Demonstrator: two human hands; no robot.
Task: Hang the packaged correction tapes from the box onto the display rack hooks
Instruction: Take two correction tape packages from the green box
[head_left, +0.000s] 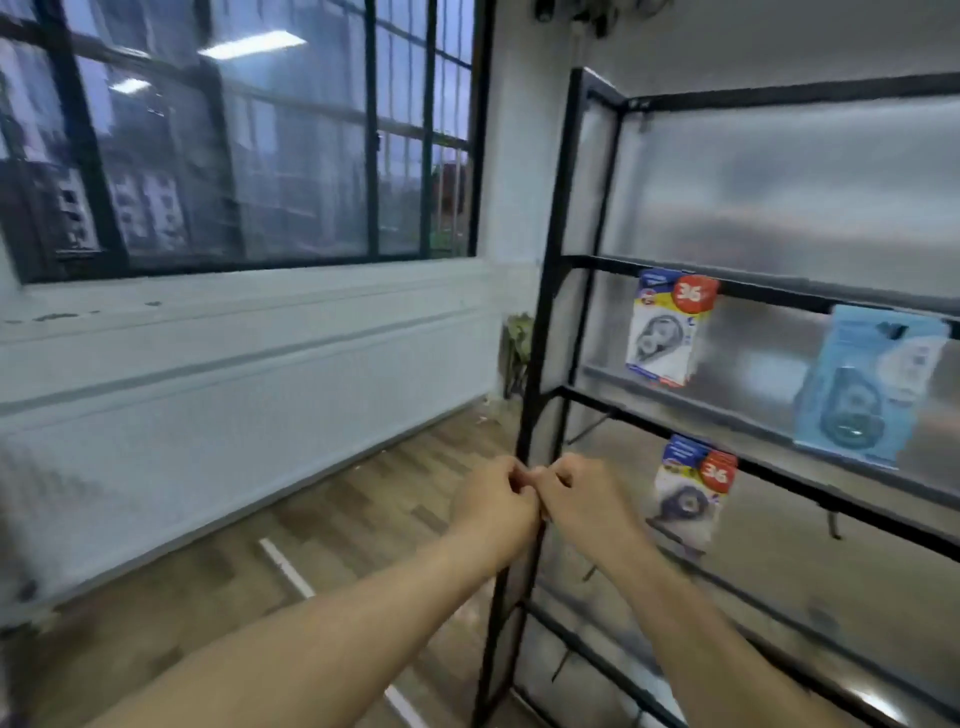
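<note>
My left hand (493, 499) and my right hand (582, 499) meet knuckle to knuckle in front of the left post of the black display rack (540, 364). Both have curled fingers, and I see nothing held between them. A white-and-blue correction tape package (665, 327) with a red "36" label hangs from the upper bar. A second such package (693, 488) hangs one bar lower, just right of my right hand. A light-blue package (867, 384) hangs farther right. The box is out of view.
Bare hooks (834, 522) stick out from the lower rack bars. A large barred window (234, 140) and a white wall fill the left side. Wooden floor (311, 545) with a white line lies below my arms. The picture is motion-blurred.
</note>
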